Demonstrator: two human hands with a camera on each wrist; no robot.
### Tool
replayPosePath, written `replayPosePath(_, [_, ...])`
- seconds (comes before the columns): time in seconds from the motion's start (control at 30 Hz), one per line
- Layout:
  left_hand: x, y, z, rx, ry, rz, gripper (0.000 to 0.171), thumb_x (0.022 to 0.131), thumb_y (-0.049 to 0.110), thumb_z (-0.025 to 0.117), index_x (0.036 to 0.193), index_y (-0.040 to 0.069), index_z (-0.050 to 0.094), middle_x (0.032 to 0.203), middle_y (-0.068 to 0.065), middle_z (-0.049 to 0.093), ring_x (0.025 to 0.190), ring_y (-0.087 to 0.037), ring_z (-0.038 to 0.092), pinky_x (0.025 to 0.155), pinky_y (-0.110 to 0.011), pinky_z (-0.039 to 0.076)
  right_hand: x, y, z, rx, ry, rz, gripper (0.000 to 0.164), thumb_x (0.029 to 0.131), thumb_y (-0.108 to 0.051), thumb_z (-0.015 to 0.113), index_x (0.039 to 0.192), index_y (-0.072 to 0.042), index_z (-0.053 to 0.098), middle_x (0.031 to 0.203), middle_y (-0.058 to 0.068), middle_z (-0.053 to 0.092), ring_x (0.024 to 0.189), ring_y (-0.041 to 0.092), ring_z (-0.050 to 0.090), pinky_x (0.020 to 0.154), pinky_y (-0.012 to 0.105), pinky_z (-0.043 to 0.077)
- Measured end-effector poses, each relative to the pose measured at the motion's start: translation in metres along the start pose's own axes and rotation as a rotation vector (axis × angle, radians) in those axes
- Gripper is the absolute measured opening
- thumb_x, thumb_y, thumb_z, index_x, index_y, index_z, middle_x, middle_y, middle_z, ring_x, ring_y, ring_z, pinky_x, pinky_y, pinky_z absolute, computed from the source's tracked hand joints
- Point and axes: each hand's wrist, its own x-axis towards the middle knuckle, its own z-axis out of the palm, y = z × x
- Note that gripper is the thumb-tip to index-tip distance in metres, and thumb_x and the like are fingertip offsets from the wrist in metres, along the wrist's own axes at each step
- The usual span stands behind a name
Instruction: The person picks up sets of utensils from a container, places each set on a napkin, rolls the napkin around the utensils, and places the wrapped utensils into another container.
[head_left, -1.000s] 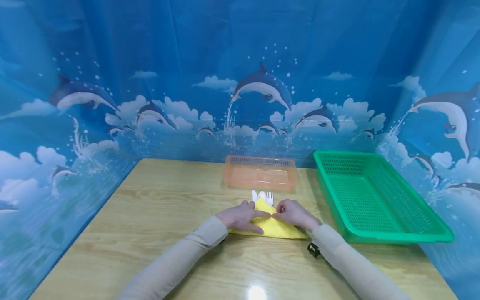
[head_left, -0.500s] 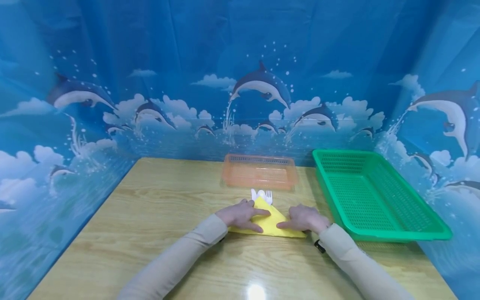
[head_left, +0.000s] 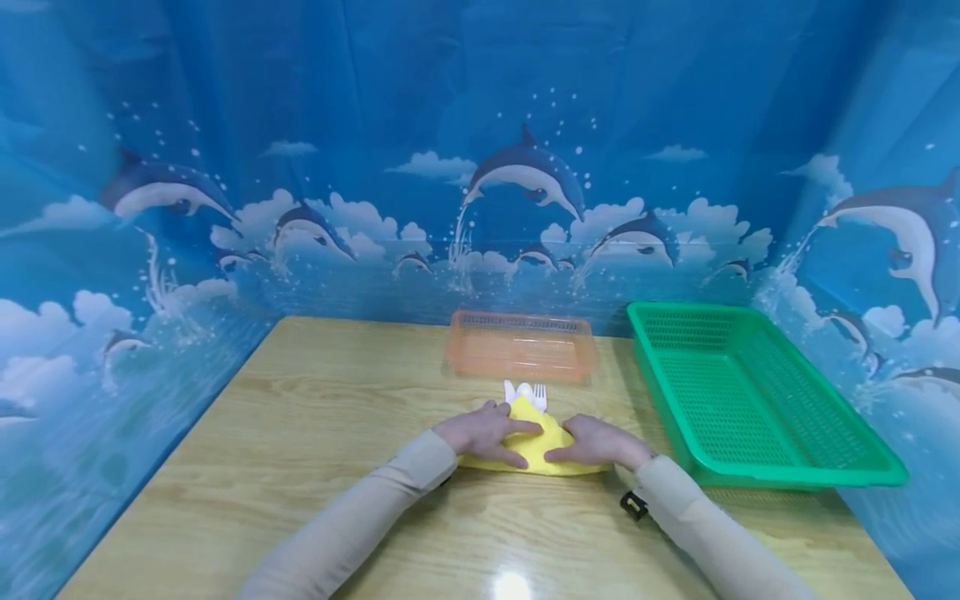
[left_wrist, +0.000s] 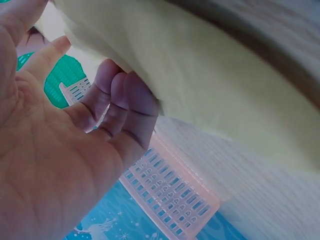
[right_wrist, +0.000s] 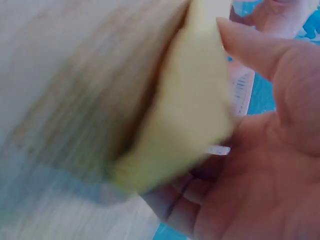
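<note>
A folded yellow napkin (head_left: 534, 450) lies on the table, covering the lower part of a white knife (head_left: 509, 390), spoon (head_left: 524, 389) and fork (head_left: 540, 395). Only their upper ends show past its pointed flap. My left hand (head_left: 487, 432) presses the napkin from the left, index finger and thumb stretched over it. Its other fingers bend at the napkin's edge in the left wrist view. On the right side, my right hand (head_left: 597, 442) grips the napkin (right_wrist: 185, 105), thumb on top and fingers curled beneath the edge.
Behind the cutlery stands a shallow orange basket (head_left: 521, 371). A larger green basket (head_left: 802, 477) takes up the right of the wooden table (head_left: 322, 392). A blue dolphin-print curtain (head_left: 420, 100) hangs round the back and sides.
My right hand moved from the flap's middle out to the napkin's right side, and the right corner is now drawn inward. The left hand stays in place.
</note>
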Motion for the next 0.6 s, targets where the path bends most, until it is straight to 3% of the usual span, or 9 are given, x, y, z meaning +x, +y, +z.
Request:
replayPosePath(0.1, [0.0,0.0,0.001,0.007,0.003,0.006,0.067,0.089,0.064,0.057,0.149,0.042,0.038,0.147,-0.02,0.042,0.131,-0.036,0.044,0.1,-0.051,0.048,-0.001,-0.001,0.001,0.007,0.03,0.014,0.05,0.084,-0.043,0.074,0.108,0.0,0.066,0.091,0.006,0.067,0.076,0.018,0.059,0.068,0.035,0.051])
replayPosePath(0.23, [0.0,0.001,0.0,0.011,0.0,0.004,0.067,0.089,0.064,0.057,0.149,0.041,0.038,0.144,-0.019,0.044,0.128,-0.033,0.046,0.098,-0.048,0.049,0.0,-0.001,0.001,0.076,0.06,0.062,0.044,0.084,-0.043,0.073,0.1,-0.002,0.067,0.084,0.007,0.066,0.068,0.017,0.056,0.059,0.031,0.048])
replayPosePath(0.33, [0.0,0.001,0.001,0.01,-0.001,0.003,0.067,0.088,0.064,0.058,0.148,0.041,0.038,0.141,-0.018,0.046,0.123,-0.03,0.047,0.094,-0.045,0.05,0.002,0.0,0.003,0.211,0.036,0.088,0.032,0.085,-0.037,0.074,0.089,-0.006,0.065,0.072,0.004,0.061,0.057,0.013,0.05,0.05,0.024,0.043])
replayPosePath(0.6, [-0.001,0.002,-0.001,0.029,0.012,0.03,0.065,0.09,0.062,0.057,0.148,0.038,0.04,0.144,-0.014,0.049,0.126,-0.03,0.048,0.099,-0.045,0.048,0.011,0.004,0.007,0.548,-0.044,0.065,0.023,0.085,-0.021,0.072,0.09,0.0,0.067,0.07,0.008,0.067,0.046,0.01,0.052,0.043,0.018,0.044])
